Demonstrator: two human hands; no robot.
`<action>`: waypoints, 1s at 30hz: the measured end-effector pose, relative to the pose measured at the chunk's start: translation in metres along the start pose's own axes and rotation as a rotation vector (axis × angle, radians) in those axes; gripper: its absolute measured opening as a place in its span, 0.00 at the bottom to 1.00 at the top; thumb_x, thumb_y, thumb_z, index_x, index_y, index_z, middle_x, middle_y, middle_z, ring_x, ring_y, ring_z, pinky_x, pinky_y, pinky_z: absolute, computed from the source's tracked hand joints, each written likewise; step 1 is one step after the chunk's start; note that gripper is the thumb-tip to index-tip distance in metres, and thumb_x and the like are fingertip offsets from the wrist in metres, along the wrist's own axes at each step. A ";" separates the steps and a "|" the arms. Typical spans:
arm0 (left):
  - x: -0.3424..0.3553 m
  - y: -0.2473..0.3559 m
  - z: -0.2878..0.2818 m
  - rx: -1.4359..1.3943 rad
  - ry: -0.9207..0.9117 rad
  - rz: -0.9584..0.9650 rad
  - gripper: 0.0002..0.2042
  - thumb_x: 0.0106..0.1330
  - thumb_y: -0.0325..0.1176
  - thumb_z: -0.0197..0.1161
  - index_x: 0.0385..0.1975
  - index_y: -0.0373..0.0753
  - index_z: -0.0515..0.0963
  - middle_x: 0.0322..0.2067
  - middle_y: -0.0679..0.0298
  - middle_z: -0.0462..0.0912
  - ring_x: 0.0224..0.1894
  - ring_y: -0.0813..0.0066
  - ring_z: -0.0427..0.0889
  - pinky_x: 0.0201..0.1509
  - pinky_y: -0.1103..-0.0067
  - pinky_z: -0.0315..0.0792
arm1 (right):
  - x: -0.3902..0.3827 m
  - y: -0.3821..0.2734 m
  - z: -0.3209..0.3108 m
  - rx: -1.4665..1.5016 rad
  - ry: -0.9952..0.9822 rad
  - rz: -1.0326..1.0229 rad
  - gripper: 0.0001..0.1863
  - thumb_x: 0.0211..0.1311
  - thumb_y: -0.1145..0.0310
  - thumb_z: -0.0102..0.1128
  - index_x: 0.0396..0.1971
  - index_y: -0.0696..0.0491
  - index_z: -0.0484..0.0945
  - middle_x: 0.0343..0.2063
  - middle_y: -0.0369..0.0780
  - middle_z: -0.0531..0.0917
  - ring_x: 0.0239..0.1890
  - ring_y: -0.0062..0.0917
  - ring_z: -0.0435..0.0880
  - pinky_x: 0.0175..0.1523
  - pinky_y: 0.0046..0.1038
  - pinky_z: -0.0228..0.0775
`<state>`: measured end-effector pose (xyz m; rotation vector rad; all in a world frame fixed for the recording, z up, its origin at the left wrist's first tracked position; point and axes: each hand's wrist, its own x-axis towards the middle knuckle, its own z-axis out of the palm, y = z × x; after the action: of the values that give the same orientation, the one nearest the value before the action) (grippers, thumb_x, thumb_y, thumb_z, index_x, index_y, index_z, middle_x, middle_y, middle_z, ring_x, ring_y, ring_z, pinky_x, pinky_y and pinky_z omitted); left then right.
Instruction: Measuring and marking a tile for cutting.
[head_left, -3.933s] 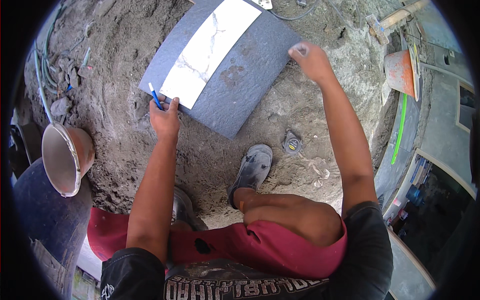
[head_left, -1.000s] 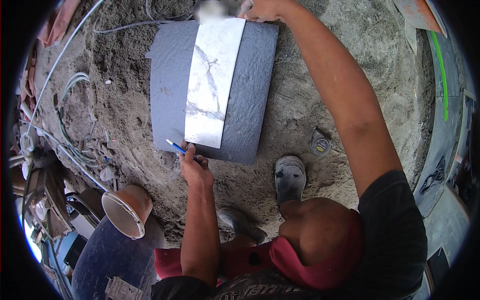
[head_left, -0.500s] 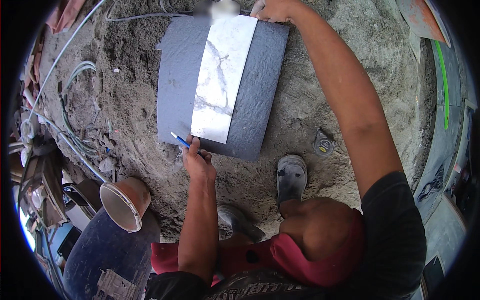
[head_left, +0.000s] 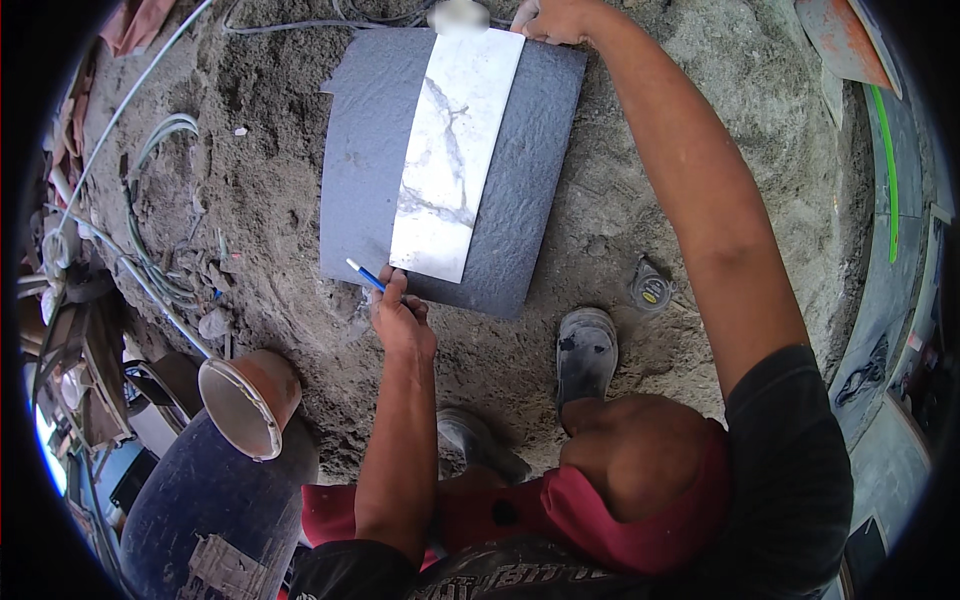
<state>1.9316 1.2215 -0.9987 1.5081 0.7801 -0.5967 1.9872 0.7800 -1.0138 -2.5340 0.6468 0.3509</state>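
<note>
A grey, rough-faced slab lies on the sandy ground in front of me. On top of it rests a long white tile with grey marble veining, running from the slab's far edge towards its near edge. My left hand is closed round a blue pen with a white end, its fingers at the tile's near left corner. At the far right corner of the tile, my right hand has bent fingers pinching the tile's edge. A blurred patch covers the tile's far end.
A tape measure lies right of the slab, beyond my boot. At lower left, an orange bucket leans by a dark blue drum. Coiled hoses lie left; a green strip runs along the right.
The view has shifted slightly, so the slab and tile appear a little further right. Both hands stay at the same tile corners, and the pen remains in my left hand.
</note>
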 end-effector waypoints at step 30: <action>0.008 -0.005 -0.004 0.068 -0.002 0.100 0.21 0.64 0.25 0.59 0.58 0.30 0.72 0.28 0.67 0.76 0.15 0.84 0.64 0.18 0.84 0.59 | 0.021 -0.019 0.035 0.031 0.138 -0.181 0.14 0.59 0.63 0.56 0.36 0.52 0.86 0.39 0.49 0.85 0.43 0.43 0.83 0.51 0.39 0.73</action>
<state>1.9324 1.2265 -1.0079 1.5988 0.6844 -0.5544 2.0103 0.8050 -1.0436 -2.5790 0.4635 0.1022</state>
